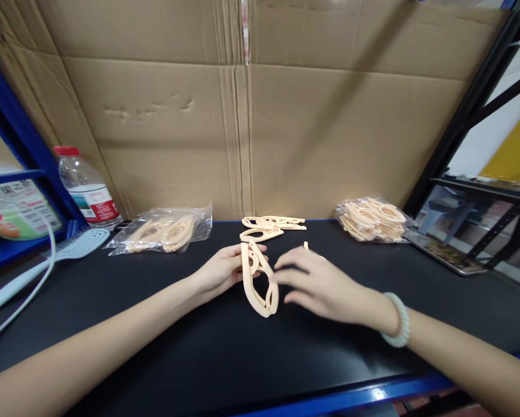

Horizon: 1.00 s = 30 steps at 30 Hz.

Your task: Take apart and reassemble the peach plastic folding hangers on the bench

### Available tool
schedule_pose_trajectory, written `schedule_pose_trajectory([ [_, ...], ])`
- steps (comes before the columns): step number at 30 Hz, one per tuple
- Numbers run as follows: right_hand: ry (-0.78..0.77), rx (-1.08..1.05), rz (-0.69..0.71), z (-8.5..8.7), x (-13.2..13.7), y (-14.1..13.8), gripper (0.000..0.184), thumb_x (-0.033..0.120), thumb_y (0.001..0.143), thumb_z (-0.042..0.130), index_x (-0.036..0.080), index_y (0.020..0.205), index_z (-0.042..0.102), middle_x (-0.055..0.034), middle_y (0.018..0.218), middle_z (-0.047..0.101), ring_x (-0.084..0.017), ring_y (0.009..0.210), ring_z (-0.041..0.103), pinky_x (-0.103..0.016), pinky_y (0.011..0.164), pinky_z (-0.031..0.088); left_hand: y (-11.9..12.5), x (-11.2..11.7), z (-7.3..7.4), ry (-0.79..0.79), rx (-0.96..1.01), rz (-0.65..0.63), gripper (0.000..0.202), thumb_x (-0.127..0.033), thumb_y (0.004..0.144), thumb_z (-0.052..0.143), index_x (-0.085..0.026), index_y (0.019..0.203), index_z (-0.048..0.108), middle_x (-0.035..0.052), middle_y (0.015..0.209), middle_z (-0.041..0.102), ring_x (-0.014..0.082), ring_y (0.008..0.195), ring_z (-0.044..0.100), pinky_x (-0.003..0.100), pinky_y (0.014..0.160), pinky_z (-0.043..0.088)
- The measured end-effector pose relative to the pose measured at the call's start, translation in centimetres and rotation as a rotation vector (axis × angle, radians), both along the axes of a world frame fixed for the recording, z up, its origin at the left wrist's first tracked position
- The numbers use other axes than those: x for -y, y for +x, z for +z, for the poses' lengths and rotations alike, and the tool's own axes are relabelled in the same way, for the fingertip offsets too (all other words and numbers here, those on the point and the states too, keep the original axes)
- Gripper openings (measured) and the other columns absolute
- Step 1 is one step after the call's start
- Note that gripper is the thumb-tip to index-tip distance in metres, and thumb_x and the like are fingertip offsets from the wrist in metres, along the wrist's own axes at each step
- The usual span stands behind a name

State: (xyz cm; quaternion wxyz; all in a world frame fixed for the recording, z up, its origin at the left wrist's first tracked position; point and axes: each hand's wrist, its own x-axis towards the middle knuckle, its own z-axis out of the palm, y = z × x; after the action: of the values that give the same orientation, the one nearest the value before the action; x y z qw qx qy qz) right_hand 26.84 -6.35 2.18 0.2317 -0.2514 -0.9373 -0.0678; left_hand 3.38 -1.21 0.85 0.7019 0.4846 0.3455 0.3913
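Note:
My left hand [220, 269] is closed around the upper end of a beige plastic folding clothes hanger [246, 289], which is folded up with its looped end pointing down toward me. My right hand [316, 284], slightly blurred, is at the hanger's right side with fingers spread; a fingertip lies close to its edge, and I cannot tell if it touches. Behind the hands, more beige folding hangers [260, 234] lie loose on the black tabletop [225, 359]. A small piece of another beige part shows above my right hand, which hides the remainder.
A clear bag of beige hangers [160, 231] lies at the back left, another bag [370, 219] at the back right. On the left are a red-capped bottle [90, 194], a pale blue hairbrush [81, 244] and a white cable [51, 255]. Cardboard [164, 116] walls the back.

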Motion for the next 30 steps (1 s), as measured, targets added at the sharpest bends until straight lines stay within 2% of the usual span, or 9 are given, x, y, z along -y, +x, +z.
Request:
schedule_pose_trajectory([
  [3,0.141,0.134,0.099,-0.8,1.1,-1.9,0.018,0.014,0.096,0.046,0.018,0.105,0.061,-0.0069,0.108,0.063,-0.019,0.109,0.052,-0.034,0.089,0.043,-0.1,0.1,0.0,-0.005,0.024,0.011,0.019,-0.015,0.086,0.057,-0.013,0.101,0.068,0.0103,0.090,0.073,0.0175,0.079,0.068,0.031,0.080,0.053],
  [8,0.257,0.076,0.063,-2.3,0.6,-1.9,0.016,0.013,0.096,0.048,0.017,0.088,0.061,-0.0036,0.100,0.067,-0.018,0.105,0.055,-0.035,0.087,0.042,0.1,1.6,0.3,-0.011,0.017,-0.082,0.041,-0.048,0.089,0.054,-0.011,0.100,0.067,0.0146,0.100,0.072,0.0224,0.089,0.067,0.036,0.086,0.051],
  [12,0.382,0.079,0.034,-2.6,0.4,-1.7,0.015,0.013,0.095,0.049,0.015,0.086,0.061,-0.0068,0.105,0.066,-0.022,0.110,0.052,-0.039,0.091,0.040,0.6,3.1,0.1,0.125,-0.102,-0.065,0.029,-0.030,0.078,0.073,-0.013,0.099,0.067,0.0110,0.107,0.070,0.0180,0.084,0.067,0.033,0.085,0.053],
  [16,0.366,0.121,-0.095,-2.7,0.4,-1.8,0.017,0.018,0.096,0.045,0.013,0.090,0.060,-0.0082,0.093,0.064,-0.022,0.094,0.054,-0.043,0.093,0.038,0.8,3.7,0.0,0.149,-0.170,0.025,0.031,-0.034,0.080,0.070,-0.012,0.101,0.066,0.0104,0.100,0.072,0.0184,0.082,0.068,0.033,0.082,0.055],
  [19,0.320,0.117,-0.164,-2.6,0.4,-1.9,0.024,0.016,0.097,0.039,0.015,0.082,0.058,-0.0037,0.076,0.060,-0.018,0.075,0.053,-0.046,0.097,0.034,0.8,3.8,0.2,0.151,-0.200,0.061,0.034,-0.038,0.082,0.067,-0.011,0.104,0.065,0.0087,0.089,0.073,0.0205,0.081,0.070,0.035,0.082,0.056],
  [22,0.356,0.112,-0.106,-2.3,0.5,-1.8,0.029,0.010,0.097,0.036,0.016,0.076,0.055,-0.0003,0.066,0.057,-0.014,0.064,0.049,-0.039,0.090,0.038,0.6,3.5,0.4,0.069,-0.161,0.114,0.029,-0.037,0.085,0.063,-0.010,0.098,0.065,0.0057,0.077,0.072,0.0187,0.074,0.071,0.032,0.077,0.056],
  [25,0.318,0.039,-0.039,-2.0,0.3,-1.3,0.027,0.015,0.100,0.035,0.016,0.082,0.056,-0.0007,0.069,0.060,-0.013,0.064,0.051,-0.034,0.082,0.041,0.4,3.1,0.5,0.027,-0.097,0.155,0.025,-0.032,0.086,0.063,-0.010,0.096,0.065,0.0056,0.075,0.072,0.0185,0.075,0.071,0.031,0.078,0.055],
  [27,0.229,-0.015,-0.041,-1.8,-0.3,-0.7,0.023,0.019,0.101,0.035,0.015,0.091,0.055,-0.0017,0.078,0.064,-0.013,0.068,0.053,-0.037,0.091,0.040,0.3,2.8,0.5,0.035,-0.066,0.171,0.024,-0.030,0.085,0.064,-0.010,0.098,0.065,0.0074,0.079,0.073,0.0199,0.078,0.071,0.032,0.081,0.055],
  [30,0.148,0.030,-0.081,-1.6,-1.3,0.3,0.018,0.015,0.099,0.037,0.017,0.094,0.054,-0.0014,0.086,0.064,-0.015,0.082,0.056,-0.048,0.108,0.028,0.2,2.5,0.4,0.021,-0.049,0.220,0.022,-0.028,0.085,0.063,-0.010,0.098,0.065,0.0097,0.082,0.074,0.0213,0.080,0.072,0.033,0.083,0.054],
])
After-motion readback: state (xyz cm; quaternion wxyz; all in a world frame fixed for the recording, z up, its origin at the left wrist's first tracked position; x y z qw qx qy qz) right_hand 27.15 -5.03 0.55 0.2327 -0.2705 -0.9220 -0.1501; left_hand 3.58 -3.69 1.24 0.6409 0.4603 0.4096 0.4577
